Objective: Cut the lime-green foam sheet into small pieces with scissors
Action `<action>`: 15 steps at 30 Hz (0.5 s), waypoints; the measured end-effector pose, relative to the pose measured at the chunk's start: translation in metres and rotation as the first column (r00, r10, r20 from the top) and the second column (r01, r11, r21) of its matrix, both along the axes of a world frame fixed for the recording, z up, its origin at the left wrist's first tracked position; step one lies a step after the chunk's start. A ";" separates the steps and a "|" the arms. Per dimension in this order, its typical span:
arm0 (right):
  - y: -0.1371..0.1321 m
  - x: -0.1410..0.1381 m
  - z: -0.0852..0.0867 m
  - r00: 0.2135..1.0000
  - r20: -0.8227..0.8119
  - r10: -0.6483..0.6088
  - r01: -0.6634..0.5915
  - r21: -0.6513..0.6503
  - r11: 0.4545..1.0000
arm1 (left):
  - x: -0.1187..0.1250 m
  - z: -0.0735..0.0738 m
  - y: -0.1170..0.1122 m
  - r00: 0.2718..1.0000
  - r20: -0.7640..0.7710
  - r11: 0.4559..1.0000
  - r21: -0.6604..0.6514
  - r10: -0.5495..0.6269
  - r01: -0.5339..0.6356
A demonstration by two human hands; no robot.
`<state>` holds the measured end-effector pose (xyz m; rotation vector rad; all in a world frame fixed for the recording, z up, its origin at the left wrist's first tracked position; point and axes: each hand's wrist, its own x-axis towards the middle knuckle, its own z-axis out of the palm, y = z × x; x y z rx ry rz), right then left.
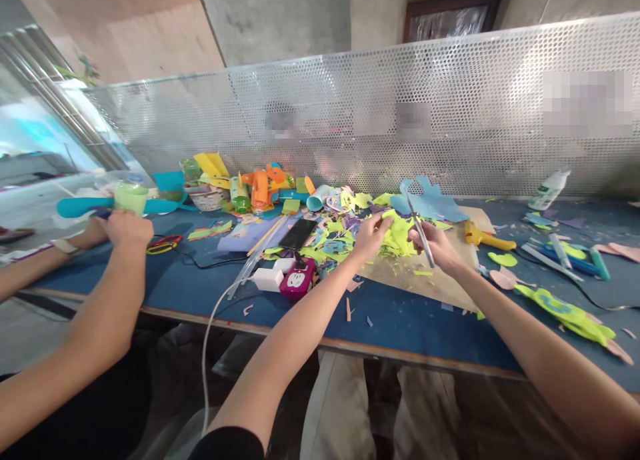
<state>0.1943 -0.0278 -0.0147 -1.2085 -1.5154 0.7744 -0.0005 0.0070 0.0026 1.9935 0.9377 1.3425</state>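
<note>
My left hand [369, 240] is closed, its thumb and fingers pinched at the edge of a crumpled lime-green felt piece [399, 237]. Close by on the right, my right hand [438, 248] grips a pair of scissors [424, 237], slim and silver, slanting upward. Their finger loops are mostly hidden or blurred. Beneath both hands lies a sheet of brown paper [400, 281], strewn with lime-green scraps. Behind them a light-blue felt sheet [440, 203] with cut edges rests against the scrap pile.
A magenta power socket [298, 280] with white plugs, a phone [299, 233] and a yellow glue gun [487, 238] surround the work area. A white bottle [549, 190] stands near the perforated metal screen [340, 127]. At left, a co-worker's hands [127, 232] handle a green cup [131, 197].
</note>
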 end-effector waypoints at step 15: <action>-0.005 -0.003 -0.002 0.945 0.277 0.176 -0.162 -0.072 0.984 | 0.002 0.000 -0.001 0.993 0.114 0.998 -0.062 -0.022 0.029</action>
